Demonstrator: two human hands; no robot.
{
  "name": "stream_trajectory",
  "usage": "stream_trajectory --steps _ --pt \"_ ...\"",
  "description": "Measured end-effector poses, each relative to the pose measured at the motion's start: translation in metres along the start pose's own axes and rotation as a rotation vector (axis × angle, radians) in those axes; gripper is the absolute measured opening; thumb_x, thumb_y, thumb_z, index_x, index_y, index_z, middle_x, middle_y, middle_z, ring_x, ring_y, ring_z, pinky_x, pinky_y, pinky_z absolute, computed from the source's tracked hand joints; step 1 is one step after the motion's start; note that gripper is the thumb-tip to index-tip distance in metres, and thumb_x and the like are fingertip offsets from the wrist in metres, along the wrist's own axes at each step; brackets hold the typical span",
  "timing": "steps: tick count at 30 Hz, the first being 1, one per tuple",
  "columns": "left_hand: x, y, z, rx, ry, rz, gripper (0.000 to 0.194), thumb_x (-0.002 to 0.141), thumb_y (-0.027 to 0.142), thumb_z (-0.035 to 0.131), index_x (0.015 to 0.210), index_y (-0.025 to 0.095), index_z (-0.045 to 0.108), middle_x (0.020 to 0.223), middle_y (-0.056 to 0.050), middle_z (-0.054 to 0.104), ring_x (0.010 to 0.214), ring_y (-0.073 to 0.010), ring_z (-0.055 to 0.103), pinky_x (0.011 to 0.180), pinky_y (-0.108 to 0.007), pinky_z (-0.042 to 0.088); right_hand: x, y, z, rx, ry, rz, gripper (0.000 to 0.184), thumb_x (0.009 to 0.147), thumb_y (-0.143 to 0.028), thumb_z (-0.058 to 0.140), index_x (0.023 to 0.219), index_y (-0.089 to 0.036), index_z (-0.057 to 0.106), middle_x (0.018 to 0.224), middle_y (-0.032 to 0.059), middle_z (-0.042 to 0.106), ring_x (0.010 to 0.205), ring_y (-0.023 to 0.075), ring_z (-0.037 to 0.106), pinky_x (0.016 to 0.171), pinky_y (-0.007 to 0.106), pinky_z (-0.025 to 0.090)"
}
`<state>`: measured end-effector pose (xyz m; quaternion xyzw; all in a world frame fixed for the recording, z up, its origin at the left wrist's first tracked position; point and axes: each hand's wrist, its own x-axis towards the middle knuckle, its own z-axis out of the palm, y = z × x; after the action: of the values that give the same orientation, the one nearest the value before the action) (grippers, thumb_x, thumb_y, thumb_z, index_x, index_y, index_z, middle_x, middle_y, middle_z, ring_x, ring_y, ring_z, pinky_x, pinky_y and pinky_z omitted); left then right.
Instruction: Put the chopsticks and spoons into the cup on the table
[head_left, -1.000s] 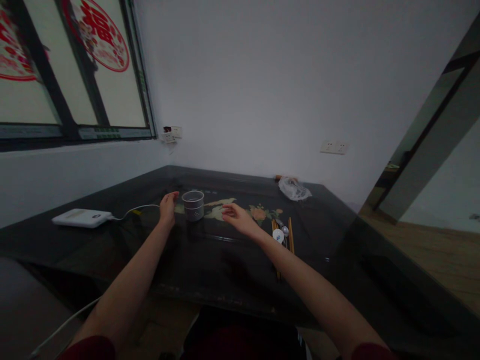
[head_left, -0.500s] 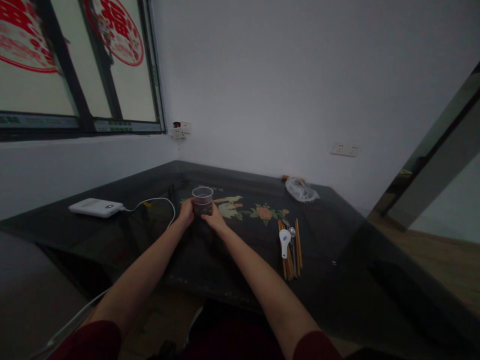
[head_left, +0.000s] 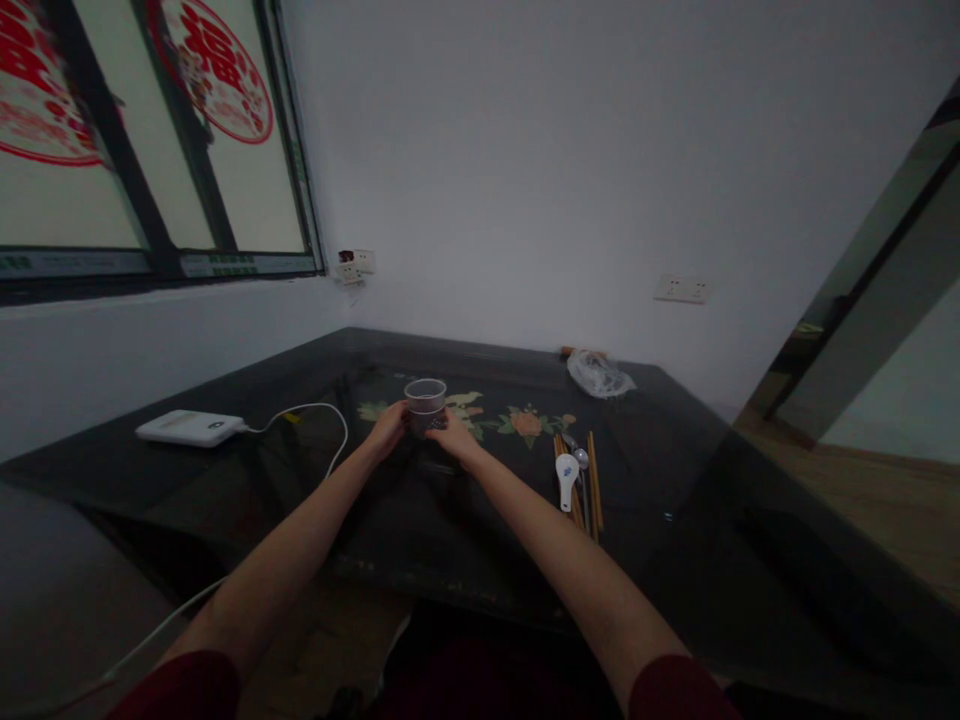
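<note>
A clear plastic cup [head_left: 426,396] stands upright between my two hands, over the dark table [head_left: 465,530]. My left hand [head_left: 390,428] grips its left side, and my right hand [head_left: 453,436] closes around its right side near the base. Whether the cup's bottom touches the table cannot be made out. To the right of my right forearm lie several wooden chopsticks [head_left: 595,480], metal spoons [head_left: 582,458] and a white ceramic spoon [head_left: 567,480] with a blue mark.
A white power bank [head_left: 191,428] with a white cable [head_left: 330,406] lies at the left. Near the back edge sits a crumpled clear plastic bag [head_left: 600,374]. Wall sockets [head_left: 681,289] are on the wall behind. Painted flowers [head_left: 526,422] decorate the tabletop.
Both hands have moved a little to the right with the cup, closer to the spoons and chopsticks. The camera view has shifted slightly. The grip looks the same.
</note>
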<state>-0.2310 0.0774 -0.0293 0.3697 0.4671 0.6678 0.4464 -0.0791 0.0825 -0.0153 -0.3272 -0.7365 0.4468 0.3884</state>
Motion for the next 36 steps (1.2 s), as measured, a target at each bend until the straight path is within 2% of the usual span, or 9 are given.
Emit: stream_trajectory --steps 3,7,12,16,20,24,28,36 --pt "-0.010 0.000 0.010 0.101 -0.078 0.010 0.022 0.069 0.025 0.056 0.087 0.014 0.060 0.078 -0.004 0.064 0.069 -0.0127 0.058 0.062 -0.022 0.044 -0.010 -0.009 -0.026 0.069 -0.028 0.059 0.044 0.068 -0.010 0.061 0.112 -0.014 0.056 0.108 0.0091 0.065 0.102 0.0214 0.060 0.091 0.037 0.047" --pt "-0.027 -0.004 0.037 0.178 -0.153 0.023 0.025 0.071 0.027 0.057 0.093 0.017 0.060 0.093 -0.006 0.064 0.082 -0.0158 0.060 0.068 -0.026 0.047 -0.033 -0.019 -0.075 0.067 -0.126 0.112 0.039 0.071 -0.012 0.061 0.109 -0.016 0.060 0.109 0.0094 0.066 0.104 0.0224 0.060 0.090 0.038 0.047" --pt "-0.051 -0.012 0.083 0.281 -0.332 0.085 0.029 0.072 0.027 0.056 0.099 0.017 0.057 0.111 -0.010 0.060 0.099 -0.0220 0.058 0.077 -0.033 0.050 -0.064 -0.020 -0.133 0.005 -0.078 0.118 0.038 0.072 -0.013 0.061 0.109 -0.015 0.062 0.113 0.0108 0.066 0.106 0.0229 0.060 0.094 0.039 0.046" --pt "-0.069 -0.019 0.120 0.331 -0.377 0.189 0.036 0.073 0.023 0.055 0.108 0.016 0.053 0.115 -0.012 0.059 0.103 -0.0231 0.057 0.086 -0.038 0.046 -0.083 -0.014 -0.160 -0.013 -0.015 0.077 0.042 0.071 -0.013 0.061 0.113 -0.015 0.060 0.113 0.0111 0.066 0.105 0.0214 0.061 0.096 0.039 0.044" --pt "-0.082 -0.025 0.151 0.334 -0.338 0.223 0.035 0.077 0.019 0.047 0.112 0.016 0.050 0.117 -0.011 0.058 0.108 -0.0222 0.054 0.095 -0.040 0.041 -0.099 -0.005 -0.174 0.003 0.020 0.019 0.058 0.063 -0.009 0.068 0.119 -0.015 0.055 0.118 0.0111 0.063 0.107 0.0211 0.060 0.096 0.038 0.045" --pt "-0.087 -0.032 0.166 0.352 -0.325 0.214 0.033 0.078 0.015 0.044 0.110 0.015 0.051 0.117 -0.012 0.058 0.113 -0.0214 0.052 0.101 -0.038 0.037 -0.112 0.004 -0.182 -0.008 0.088 0.009 0.066 0.058 -0.004 0.069 0.121 -0.013 0.053 0.118 0.0127 0.063 0.105 0.0222 0.061 0.092 0.037 0.048" --pt "-0.088 -0.043 0.162 0.327 -0.383 0.205 0.035 0.077 0.015 0.045 0.111 0.015 0.050 0.119 -0.012 0.058 0.112 -0.0216 0.054 0.100 -0.039 0.037 -0.119 0.012 -0.181 -0.095 0.133 0.064 0.053 0.063 -0.009 0.069 0.115 -0.014 0.058 0.108 0.0105 0.067 0.097 0.0222 0.065 0.087 0.039 0.051" --pt "-0.081 -0.042 0.147 0.379 -0.410 0.282 0.035 0.079 0.019 0.045 0.112 0.015 0.054 0.121 -0.011 0.058 0.113 -0.0222 0.053 0.102 -0.039 0.037 -0.123 0.015 -0.174 -0.163 0.172 -0.026 0.051 0.067 -0.019 0.072 0.116 -0.015 0.057 0.105 0.0097 0.069 0.095 0.0215 0.065 0.088 0.037 0.049"
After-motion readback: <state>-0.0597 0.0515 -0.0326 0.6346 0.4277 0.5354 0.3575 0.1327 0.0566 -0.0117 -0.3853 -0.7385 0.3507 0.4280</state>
